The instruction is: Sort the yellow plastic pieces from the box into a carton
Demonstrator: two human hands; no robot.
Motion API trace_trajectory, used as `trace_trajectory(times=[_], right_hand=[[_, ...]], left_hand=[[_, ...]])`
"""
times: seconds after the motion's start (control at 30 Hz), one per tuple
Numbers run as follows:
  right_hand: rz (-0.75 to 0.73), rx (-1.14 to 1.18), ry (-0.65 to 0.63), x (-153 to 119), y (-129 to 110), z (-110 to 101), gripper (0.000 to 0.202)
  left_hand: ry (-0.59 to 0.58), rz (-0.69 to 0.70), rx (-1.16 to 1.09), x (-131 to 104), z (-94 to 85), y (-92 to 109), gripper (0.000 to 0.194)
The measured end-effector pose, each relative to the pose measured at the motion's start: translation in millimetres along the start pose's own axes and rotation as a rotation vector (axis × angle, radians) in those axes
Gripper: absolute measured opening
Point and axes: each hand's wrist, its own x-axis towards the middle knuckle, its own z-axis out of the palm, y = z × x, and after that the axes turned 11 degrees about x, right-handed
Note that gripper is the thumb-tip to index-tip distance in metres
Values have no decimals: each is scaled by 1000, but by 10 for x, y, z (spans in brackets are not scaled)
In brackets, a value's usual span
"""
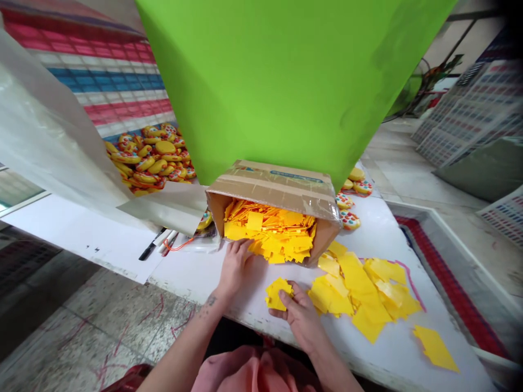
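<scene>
A cardboard box [273, 188] lies on its side on the white table [249, 294], its open end facing me and packed with yellow-orange pieces [281, 234]. My left hand [238, 261] is at the lower left corner of the opening, its fingers curled at the edge of the pieces; what its fingertips hold, if anything, is hidden. Near the table's front edge, my right hand [296, 310] grips a small stack of yellow pieces [278, 294] between thumb and fingers. To its right, flat yellow pieces [359, 288] are spread in a loose, overlapping pile.
A large green board [278, 87] rises behind the box. Yellow round items with coloured dots [155, 158] are heaped at the back left. Pens [157, 244] and a grey sheet [171, 207] lie left of the box. One yellow piece [436, 348] sits apart at the right.
</scene>
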Motion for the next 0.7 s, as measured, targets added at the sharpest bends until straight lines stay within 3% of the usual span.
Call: trace_trajectory(times=[0.2,0.37,0.47,0.53,0.63,0.7], right_hand=[[-8,-7,-57,-25,-43,17,35],[10,65,-44,11,-23,-9,32],[57,157,-59,26,0,10,34],[88,198,-90,34,20,52,36],[81,174,-150,55,72,110,37],[45,133,-144,73,122,117,32]], left_hand=[[-42,142,95,175,-14,-279,25],[66,-17,-46,48,-137,-343,17],[93,-181,-127,-64,-216,-234,17],[30,-242,-187,-150,-259,-73,19],[-169,-140,-258,-241,-275,175,19],[-221,-25,-231,-226,-236,239,17]])
